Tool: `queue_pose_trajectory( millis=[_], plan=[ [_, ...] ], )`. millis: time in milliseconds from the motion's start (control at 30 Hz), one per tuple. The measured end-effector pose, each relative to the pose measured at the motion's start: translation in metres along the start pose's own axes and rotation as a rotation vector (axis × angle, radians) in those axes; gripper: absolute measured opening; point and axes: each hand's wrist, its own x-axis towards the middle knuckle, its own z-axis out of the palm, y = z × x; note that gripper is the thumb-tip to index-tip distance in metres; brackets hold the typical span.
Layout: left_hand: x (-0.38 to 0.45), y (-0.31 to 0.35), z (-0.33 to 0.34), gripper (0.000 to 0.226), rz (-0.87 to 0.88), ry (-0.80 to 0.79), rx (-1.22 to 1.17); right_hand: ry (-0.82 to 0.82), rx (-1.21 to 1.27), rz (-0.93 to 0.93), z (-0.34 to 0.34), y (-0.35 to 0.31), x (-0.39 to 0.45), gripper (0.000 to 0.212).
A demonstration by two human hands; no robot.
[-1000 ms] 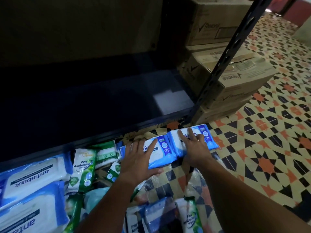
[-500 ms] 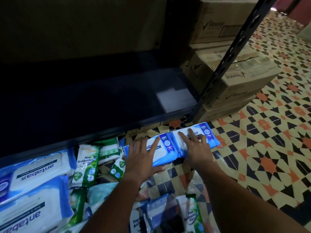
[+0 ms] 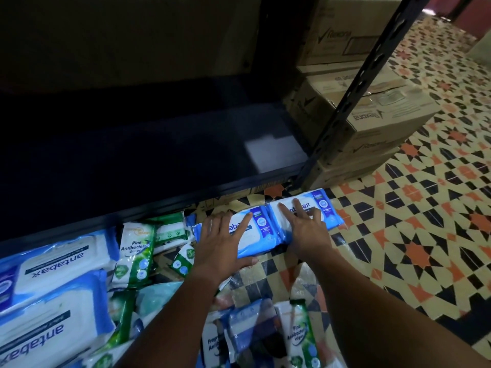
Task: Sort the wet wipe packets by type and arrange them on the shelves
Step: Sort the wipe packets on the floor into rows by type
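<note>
Head view: both hands' grip spread flat, left hand and right hand on blue antabax packets

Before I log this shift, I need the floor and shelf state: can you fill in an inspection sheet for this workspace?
Surface: patterned tile floor; dark shelf bare where visible.
Job's things: two blue packets side by side on the floor.
Clutter: mixed pile of blue and green packets at left.
Hands: left hand and right hand lie on the blue pair, left thumb at its near edge.
Cables: nothing seen.
Surroundings: stacked cardboard boxes behind the shelf post.
</note>
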Motion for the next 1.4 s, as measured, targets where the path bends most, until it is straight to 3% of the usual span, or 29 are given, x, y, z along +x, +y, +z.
queue_pose_trajectory(
  millis=[167,333,433,533,633,733,867,1000,1133,1267,1400],
  plan=[
    [-0.005,-0.002,-0.012,0.110,0.010,-0.150,-0.053,-0.065,0.020,-0.034,-0.002,-0.005,-0.007,0.101],
    [-0.031,-0.022,-0.034,0.088,0.090,-0.247,-0.072,-0.079,0.074,-0.119,0.000,-0.013,-0.037,0.097],
    [-0.057,-0.027,-0.054,0.068,0.091,-0.183,-0.217,-0.098,0.140,-0.169,0.007,-0.024,-0.062,0.102],
    [-0.084,-0.027,-0.075,0.047,0.077,-0.086,-0.232,-0.041,0.248,-0.249,0.027,-0.041,-0.089,0.079],
    [-0.108,-0.030,-0.089,0.041,0.079,-0.064,-0.130,-0.007,0.307,-0.288,0.047,-0.056,-0.111,0.061],
    [-0.130,-0.040,-0.102,0.036,0.054,-0.029,0.000,-0.012,0.341,-0.317,0.055,-0.072,-0.146,0.059],
    [-0.160,-0.057,-0.123,0.028,-0.031,0.143,0.171,0.009,0.438,-0.365,0.069,-0.084,-0.182,0.057],
    [-0.197,-0.081,-0.135,0.050,-0.254,0.231,0.164,0.102,0.436,-0.369,0.069,-0.097,-0.200,0.047],
    [-0.227,-0.105,-0.142,0.086,-0.444,0.109,0.062,0.124,0.433,-0.406,0.058,-0.116,-0.203,0.040],
    [-0.241,-0.120,-0.148,0.112,-0.512,-0.018,0.025,0.162,0.420,-0.461,0.046,-0.142,-0.196,0.039],
    [-0.248,-0.136,-0.157,0.120,-0.556,-0.070,-0.004,0.128,0.461,-0.492,0.037,-0.173,-0.185,0.045]
  ],
)
